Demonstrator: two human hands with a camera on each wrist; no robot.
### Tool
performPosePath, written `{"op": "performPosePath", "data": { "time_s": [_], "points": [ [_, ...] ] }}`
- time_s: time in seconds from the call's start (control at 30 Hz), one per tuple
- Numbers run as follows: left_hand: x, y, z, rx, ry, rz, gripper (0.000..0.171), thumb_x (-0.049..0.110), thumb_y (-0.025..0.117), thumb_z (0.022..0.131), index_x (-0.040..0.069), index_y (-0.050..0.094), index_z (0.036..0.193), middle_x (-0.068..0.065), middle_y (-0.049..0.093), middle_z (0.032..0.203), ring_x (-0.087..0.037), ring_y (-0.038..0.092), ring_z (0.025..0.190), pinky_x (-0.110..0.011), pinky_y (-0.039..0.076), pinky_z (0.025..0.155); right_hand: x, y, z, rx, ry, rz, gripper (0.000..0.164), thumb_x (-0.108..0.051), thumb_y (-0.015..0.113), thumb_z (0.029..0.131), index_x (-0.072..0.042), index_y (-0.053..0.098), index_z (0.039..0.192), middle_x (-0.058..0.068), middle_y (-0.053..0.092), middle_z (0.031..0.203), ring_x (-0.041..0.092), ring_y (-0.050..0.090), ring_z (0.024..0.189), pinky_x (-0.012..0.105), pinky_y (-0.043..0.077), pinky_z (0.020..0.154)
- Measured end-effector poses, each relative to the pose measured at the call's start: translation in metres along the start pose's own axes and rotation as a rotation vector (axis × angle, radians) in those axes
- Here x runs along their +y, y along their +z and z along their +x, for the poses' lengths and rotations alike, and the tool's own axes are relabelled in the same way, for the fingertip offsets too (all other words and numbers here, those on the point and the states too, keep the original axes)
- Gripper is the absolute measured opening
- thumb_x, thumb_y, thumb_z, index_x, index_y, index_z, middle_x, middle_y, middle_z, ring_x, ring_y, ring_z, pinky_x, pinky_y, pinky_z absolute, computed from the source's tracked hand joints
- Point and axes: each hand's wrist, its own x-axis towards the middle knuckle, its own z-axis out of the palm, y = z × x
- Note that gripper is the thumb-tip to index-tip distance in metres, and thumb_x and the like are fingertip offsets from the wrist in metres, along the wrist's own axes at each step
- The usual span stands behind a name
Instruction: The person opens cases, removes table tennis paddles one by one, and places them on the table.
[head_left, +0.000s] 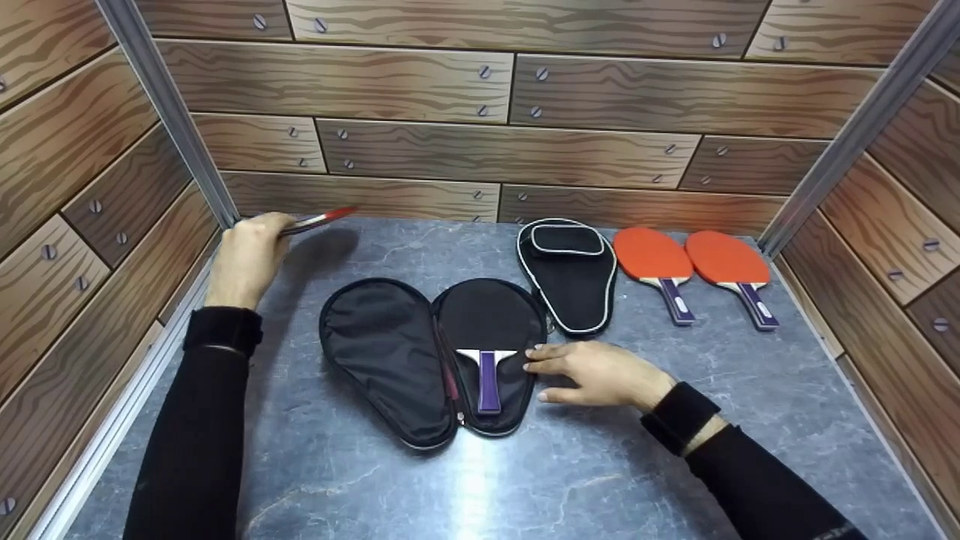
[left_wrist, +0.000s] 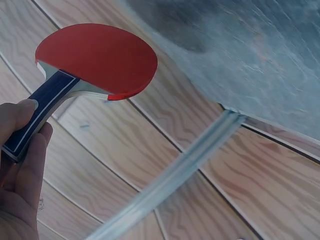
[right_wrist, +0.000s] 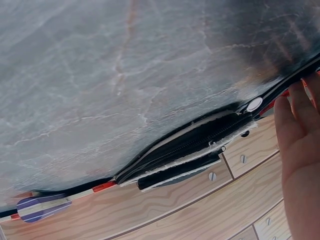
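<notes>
My left hand [head_left: 248, 253] grips a table tennis paddle by its handle, held up off the table at the far left. In the left wrist view that paddle [left_wrist: 100, 60] shows a red face and a dark blue handle, with the thumb laid on the handle. An unzipped black paddle case [head_left: 386, 360] lies spread in the middle, and a black-faced paddle [head_left: 488, 382] with a purple handle lies in its right half. At that half's right edge rests my right hand [head_left: 600, 373], its fingers extended and touching the case; it grips nothing.
Behind the right hand lies a closed black case [head_left: 574, 281] with white piping and a pocket. Right of it, two red paddles [head_left: 652, 255] lie side by side, handles toward me. Wood-patterned walls [head_left: 420, 82] enclose the grey marbled table [head_left: 360, 495] at the back and sides.
</notes>
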Motion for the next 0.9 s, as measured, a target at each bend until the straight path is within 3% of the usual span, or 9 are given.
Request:
{"op": "performPosePath", "data": {
  "time_s": [0.13, 0.5, 0.7, 0.9],
  "points": [
    [-0.009, -0.003, -0.003, -0.001, -0.036, 0.002, 0.025, -0.005, 0.08, 0.105, 0.0, 0.083, 0.129, -0.027, 0.085, 0.13, -0.059, 0.082, 0.118, -0.075, 0.065, 0.098, 0.0, 0.0, 0.0, 0.001, -0.001, -0.003, 0.058, -0.052, 0.07, 0.116, -0.014, 0.074, 0.16, 0.007, 0.07, 0.17, 0.031, 0.067, 0.16, 0.054, 0.057, 0.13],
    [-0.032, -0.001, -0.017, -0.024, -0.061, 0.035, 0.026, -0.011, 0.079, 0.1, -0.001, 0.083, 0.124, -0.031, 0.085, 0.126, -0.064, 0.08, 0.113, -0.079, 0.063, 0.093, 0.0, 0.001, 0.0, 0.003, 0.0, 0.005, 0.058, -0.052, 0.07, 0.117, -0.014, 0.074, 0.16, 0.007, 0.07, 0.17, 0.031, 0.067, 0.16, 0.055, 0.057, 0.13],
    [-0.038, 0.001, -0.024, -0.041, -0.085, 0.076, 0.027, -0.008, 0.08, 0.099, 0.002, 0.086, 0.124, -0.032, 0.084, 0.12, -0.069, 0.079, 0.105, -0.082, 0.062, 0.084, 0.001, 0.001, 0.0, -0.001, 0.0, 0.018, 0.058, -0.05, 0.071, 0.117, -0.013, 0.073, 0.161, 0.008, 0.07, 0.17, 0.032, 0.066, 0.161, 0.055, 0.056, 0.131],
    [-0.045, 0.002, -0.031, -0.172, -0.129, 0.087, 0.029, -0.006, 0.079, 0.102, 0.005, 0.087, 0.128, -0.036, 0.082, 0.121, -0.072, 0.077, 0.107, -0.085, 0.061, 0.084, 0.001, 0.001, 0.0, -0.011, 0.008, 0.027, 0.058, -0.049, 0.072, 0.116, -0.013, 0.073, 0.161, 0.009, 0.07, 0.17, 0.032, 0.065, 0.162, 0.056, 0.056, 0.132]
  ]
}}
